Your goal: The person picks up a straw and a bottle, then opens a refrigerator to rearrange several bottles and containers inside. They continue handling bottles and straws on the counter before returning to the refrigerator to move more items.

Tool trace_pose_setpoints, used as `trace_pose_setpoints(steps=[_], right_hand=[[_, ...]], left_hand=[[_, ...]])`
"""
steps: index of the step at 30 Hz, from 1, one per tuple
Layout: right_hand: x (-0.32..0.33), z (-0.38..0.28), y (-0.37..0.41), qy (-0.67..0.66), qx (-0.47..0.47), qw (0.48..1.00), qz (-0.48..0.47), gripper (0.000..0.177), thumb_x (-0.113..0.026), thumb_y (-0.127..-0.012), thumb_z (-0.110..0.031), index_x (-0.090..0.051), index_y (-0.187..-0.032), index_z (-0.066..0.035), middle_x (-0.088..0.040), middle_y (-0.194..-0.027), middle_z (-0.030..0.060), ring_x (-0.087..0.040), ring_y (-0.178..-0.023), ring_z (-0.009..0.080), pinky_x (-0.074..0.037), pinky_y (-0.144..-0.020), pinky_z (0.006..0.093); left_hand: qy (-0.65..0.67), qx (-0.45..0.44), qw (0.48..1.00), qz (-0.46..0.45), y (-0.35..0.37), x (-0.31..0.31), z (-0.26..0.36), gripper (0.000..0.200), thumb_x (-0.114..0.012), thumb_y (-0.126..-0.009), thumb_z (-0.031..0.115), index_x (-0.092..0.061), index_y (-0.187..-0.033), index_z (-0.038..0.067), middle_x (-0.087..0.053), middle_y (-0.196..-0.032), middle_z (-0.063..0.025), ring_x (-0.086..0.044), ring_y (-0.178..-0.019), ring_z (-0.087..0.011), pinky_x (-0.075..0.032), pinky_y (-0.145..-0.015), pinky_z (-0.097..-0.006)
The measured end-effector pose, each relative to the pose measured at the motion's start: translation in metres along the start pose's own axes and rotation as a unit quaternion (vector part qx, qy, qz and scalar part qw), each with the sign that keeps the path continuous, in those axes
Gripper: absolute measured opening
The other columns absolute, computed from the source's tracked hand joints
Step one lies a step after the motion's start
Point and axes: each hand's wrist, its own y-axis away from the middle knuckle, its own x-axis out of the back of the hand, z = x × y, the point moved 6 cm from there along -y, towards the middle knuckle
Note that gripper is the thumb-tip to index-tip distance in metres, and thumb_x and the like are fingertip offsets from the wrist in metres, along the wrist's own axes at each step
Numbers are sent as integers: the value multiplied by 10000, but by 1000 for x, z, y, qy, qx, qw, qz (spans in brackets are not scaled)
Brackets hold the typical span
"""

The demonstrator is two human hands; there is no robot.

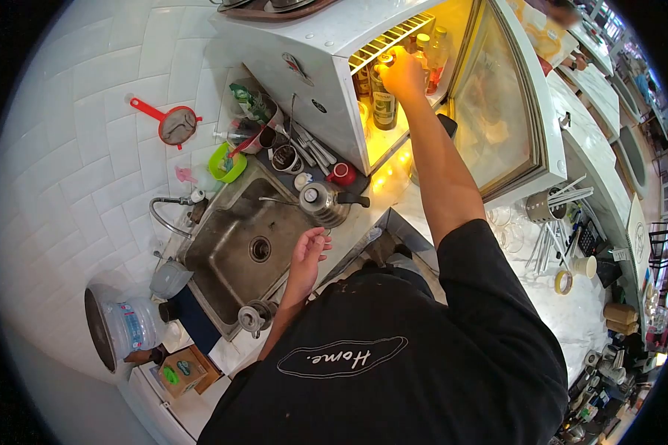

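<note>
My right hand (402, 74) reaches into the lit fridge (297, 63), its fingers wrapped round the top of a bottle (384, 107) with a pale label. The bottle is upright inside the door opening; its neck is mostly hidden by the hand. More bottles (438, 55) stand behind and beside it, below a yellow-lit wire shelf (390, 43). Over the front edge of the steel sink (226, 256), my left hand (308, 256) hangs empty with loosely bent fingers. A steel gooseneck kettle (324, 204) with a black handle sits just beyond that hand.
The glass fridge door (497, 104) swings out to the right of my arm. Around the sink are a red cup (341, 174), a green container (226, 163) and a glass pot (256, 317). Tape (563, 282) and a straw holder (548, 205) occupy the right counter. People are farther back.
</note>
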Motion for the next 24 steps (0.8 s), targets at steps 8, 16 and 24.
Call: trace_pose_setpoints(steps=[8,16,24], right_hand=[[-23,18,-8,8,14,1000,-26,440,-795,-796,-315,-677,-1162,-101,-710,-1067,199,-664,-1029,386,-534,-869,462],[-33,20,-6,-40,15,998,-47,442,-733,-812,-220,-668,-1244,-155,-694,-1125,204,-661,-1053,388,-534,-890,465],[-37,16,1,-50,16,999,0,436,-722,-815,-180,-652,-1239,-106,-682,-1139,226,-653,-1079,389,-528,-912,474]], left_hand=[[-8,-2,1000,-14,-1,-6,0,361,-512,-1054,304,-528,-1337,81,-634,-1170,-61,-608,-1069,-160,-463,-891,-312],[-4,-9,1000,-4,0,-4,1,362,-519,-1047,302,-531,-1335,83,-638,-1171,-61,-609,-1063,-157,-462,-889,-315],[-3,3,1000,-14,0,-11,1,349,-517,-1047,282,-521,-1343,97,-644,-1170,-61,-605,-1055,-150,-460,-889,-317]])
